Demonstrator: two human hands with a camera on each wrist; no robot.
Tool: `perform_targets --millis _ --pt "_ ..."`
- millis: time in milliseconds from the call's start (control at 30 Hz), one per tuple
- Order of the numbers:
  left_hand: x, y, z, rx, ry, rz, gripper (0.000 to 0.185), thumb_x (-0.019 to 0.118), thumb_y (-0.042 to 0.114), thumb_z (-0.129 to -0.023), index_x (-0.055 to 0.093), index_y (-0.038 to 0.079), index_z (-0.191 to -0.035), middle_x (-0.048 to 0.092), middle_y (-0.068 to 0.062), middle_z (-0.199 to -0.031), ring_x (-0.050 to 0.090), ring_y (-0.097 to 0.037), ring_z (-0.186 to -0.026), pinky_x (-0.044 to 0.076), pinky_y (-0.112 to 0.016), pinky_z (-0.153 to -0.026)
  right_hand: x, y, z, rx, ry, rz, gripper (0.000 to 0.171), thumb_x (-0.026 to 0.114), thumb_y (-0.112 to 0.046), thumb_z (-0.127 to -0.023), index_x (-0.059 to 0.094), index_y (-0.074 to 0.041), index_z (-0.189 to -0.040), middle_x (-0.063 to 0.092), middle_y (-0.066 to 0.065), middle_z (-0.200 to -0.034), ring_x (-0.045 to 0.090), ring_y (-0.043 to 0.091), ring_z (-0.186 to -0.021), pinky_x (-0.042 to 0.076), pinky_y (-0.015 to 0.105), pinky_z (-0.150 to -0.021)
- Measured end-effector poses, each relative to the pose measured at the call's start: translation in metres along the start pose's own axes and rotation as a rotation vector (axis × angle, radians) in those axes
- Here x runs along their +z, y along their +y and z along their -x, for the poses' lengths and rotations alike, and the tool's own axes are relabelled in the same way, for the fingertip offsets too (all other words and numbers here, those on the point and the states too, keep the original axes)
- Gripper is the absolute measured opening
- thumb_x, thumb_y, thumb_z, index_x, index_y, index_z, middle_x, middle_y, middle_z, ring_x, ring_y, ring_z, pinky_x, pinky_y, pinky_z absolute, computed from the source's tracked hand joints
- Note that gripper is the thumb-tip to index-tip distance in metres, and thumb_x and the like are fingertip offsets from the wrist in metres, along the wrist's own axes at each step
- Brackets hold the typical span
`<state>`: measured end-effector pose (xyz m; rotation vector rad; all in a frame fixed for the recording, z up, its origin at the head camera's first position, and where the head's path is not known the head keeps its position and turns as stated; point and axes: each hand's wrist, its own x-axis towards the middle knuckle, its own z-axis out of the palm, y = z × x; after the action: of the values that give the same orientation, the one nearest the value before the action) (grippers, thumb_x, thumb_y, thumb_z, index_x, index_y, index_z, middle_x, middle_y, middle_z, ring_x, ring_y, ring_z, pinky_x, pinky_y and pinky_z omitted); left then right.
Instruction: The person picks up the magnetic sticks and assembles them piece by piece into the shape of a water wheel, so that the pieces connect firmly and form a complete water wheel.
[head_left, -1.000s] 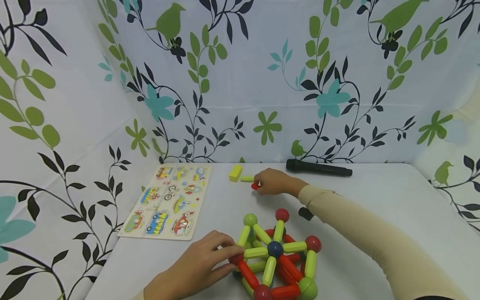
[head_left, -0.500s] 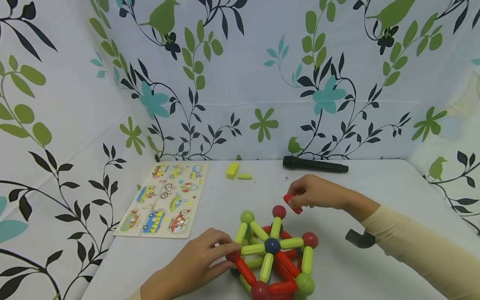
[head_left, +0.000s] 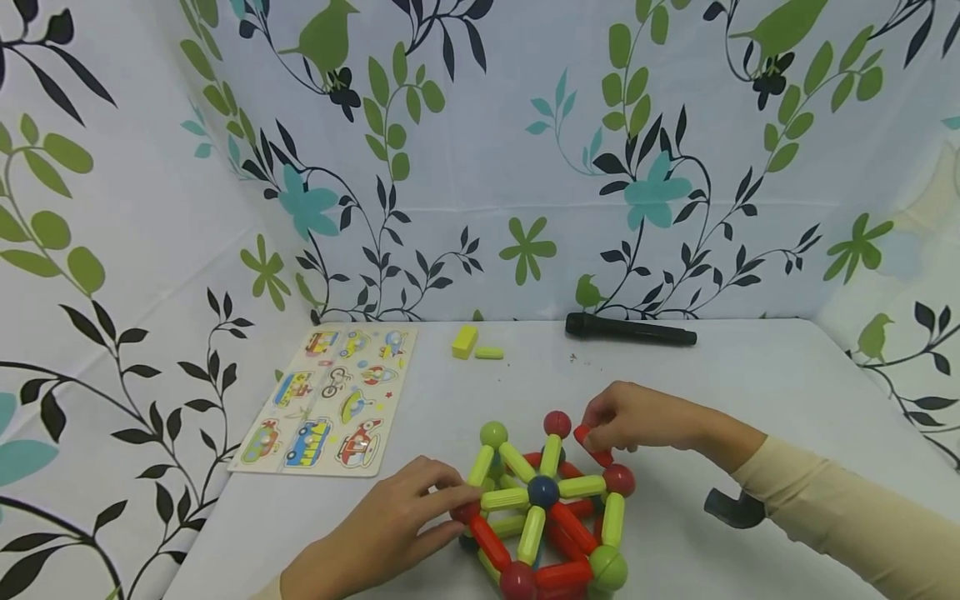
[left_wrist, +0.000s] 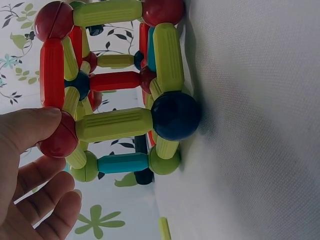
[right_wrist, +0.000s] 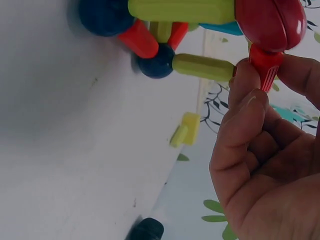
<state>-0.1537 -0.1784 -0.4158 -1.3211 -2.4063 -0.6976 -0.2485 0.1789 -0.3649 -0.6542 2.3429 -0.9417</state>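
Note:
A structure of red and green rods and balls (head_left: 547,508) stands on the white table (head_left: 787,375), seen close up as the rod-and-ball structure (left_wrist: 120,95) in the left wrist view. My left hand (head_left: 405,525) steadies it, fingertips on a red ball (left_wrist: 60,137) at its left side. My right hand (head_left: 637,417) pinches a short red rod (head_left: 592,446) between the two red balls on the structure's upper right. In the right wrist view the red rod (right_wrist: 265,62) touches a red ball (right_wrist: 272,22).
A vehicle puzzle board (head_left: 330,400) lies at the left. A yellow block (head_left: 465,341) and a green rod (head_left: 489,352) sit near the back, beside a black cylinder (head_left: 630,330). Patterned fabric walls close in the back and sides.
My right hand picked the red rod up from near the yellow block and carried it back to the structure's upper right. The left hand stayed put.

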Motion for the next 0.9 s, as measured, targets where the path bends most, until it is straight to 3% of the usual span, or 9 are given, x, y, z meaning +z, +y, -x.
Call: perform_targets --millis 300,433,567,700,900 --pt "0.000 0.001 0.000 -0.008 -0.002 -0.003 0.047 0.081 0.020 -0.087 0.066 0.027 -0.131 0.061 0.012 -0.116 0.056 -0.003 -0.104 0.047 -0.009 -0.089 0.002 0.001 0.000 0.002 0.016 -0.008 0.017 0.071 -0.025 -0.090 0.075 -0.012 -0.099 0.070 0.001 -0.078 0.060 0.020 -0.068 0.052 0.032 -0.062" --pt "0.001 0.000 0.001 0.000 -0.001 -0.003 0.047 0.081 0.020 -0.087 0.066 0.026 -0.131 0.061 0.012 -0.116 0.056 -0.004 -0.105 0.048 -0.010 -0.089 0.002 0.002 -0.003 -0.009 0.030 -0.015 0.032 0.069 -0.026 -0.093 0.068 -0.013 -0.123 0.070 0.001 -0.085 0.064 0.022 -0.075 0.057 0.038 -0.067" --pt "0.001 0.000 0.001 0.011 0.006 -0.004 0.046 0.081 0.020 -0.087 0.066 0.025 -0.131 0.062 0.011 -0.116 0.057 -0.004 -0.105 0.048 -0.011 -0.089 0.002 0.001 -0.008 -0.067 -0.037 -0.020 0.051 0.065 -0.023 -0.096 0.054 -0.021 -0.145 0.068 0.004 -0.094 0.064 0.023 -0.083 0.058 0.040 -0.070" --pt "0.002 0.000 0.001 0.011 0.008 -0.002 0.046 0.081 0.020 -0.088 0.066 0.025 -0.131 0.061 0.011 -0.116 0.057 -0.004 -0.105 0.048 -0.011 -0.089 0.001 0.001 -0.010 -0.112 -0.093 -0.004 0.050 0.064 -0.019 -0.095 0.056 -0.023 -0.144 0.068 0.005 -0.099 0.063 0.025 -0.085 0.057 0.038 -0.068" --pt "0.001 0.000 0.001 -0.005 -0.002 0.001 0.047 0.082 0.020 -0.087 0.066 0.026 -0.131 0.061 0.012 -0.117 0.057 -0.003 -0.105 0.047 -0.010 -0.089 -0.002 0.001 -0.009 -0.120 -0.110 -0.054 0.045 0.067 -0.019 -0.095 0.058 -0.020 -0.140 0.070 0.004 -0.099 0.066 0.023 -0.086 0.059 0.036 -0.071"
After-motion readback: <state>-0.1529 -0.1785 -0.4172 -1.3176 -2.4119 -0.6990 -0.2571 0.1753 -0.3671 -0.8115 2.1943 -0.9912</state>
